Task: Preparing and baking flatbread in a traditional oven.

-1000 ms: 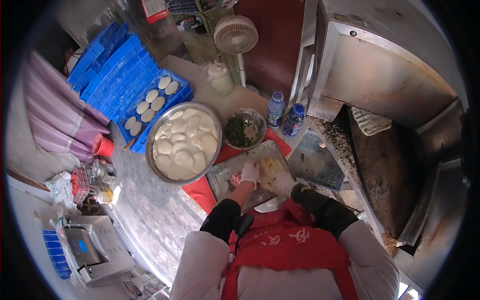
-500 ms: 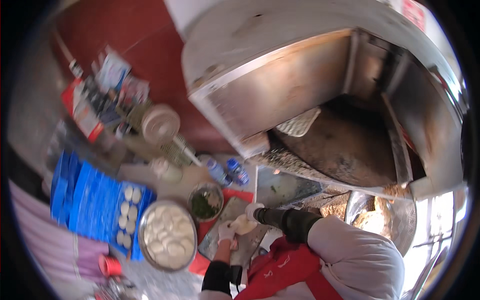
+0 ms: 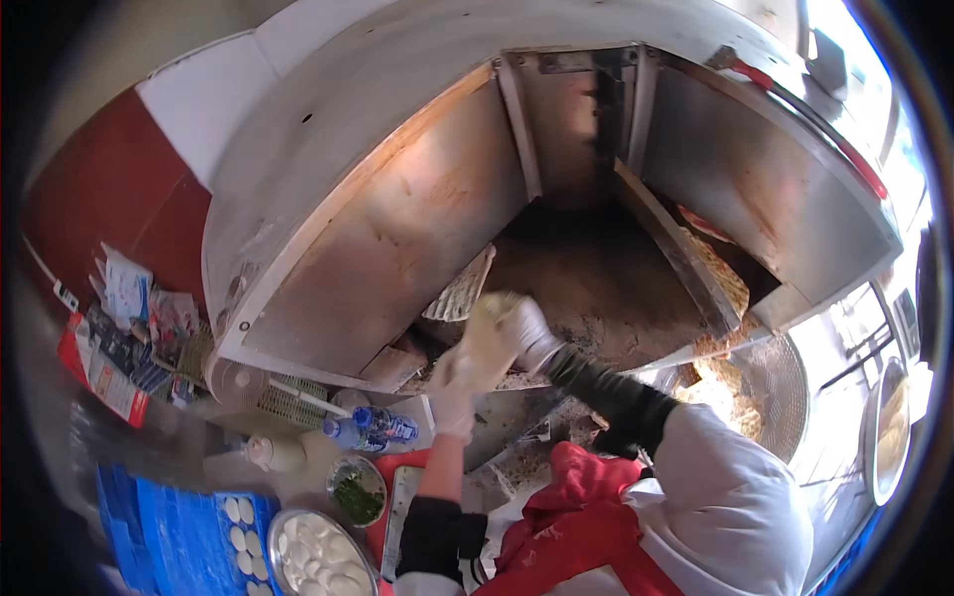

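Dough (image 3: 487, 348), a pale, thin, slightly blurred sheet, is held near the frame's centre, its edges gripped by the gloved left hand (image 3: 453, 389) and right hand (image 3: 533, 336); a ridged flatbread (image 3: 459, 288) is seen at its upper left.

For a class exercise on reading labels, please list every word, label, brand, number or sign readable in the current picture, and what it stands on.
Nothing is clear enough to quote.
Red apron: pale marks, too blurred to read.
Two blue-capped bottles: labels too small to read.
White-and-blue plastic package: print too small and blurred.
Red-and-white sheet: any print too blurred to read.
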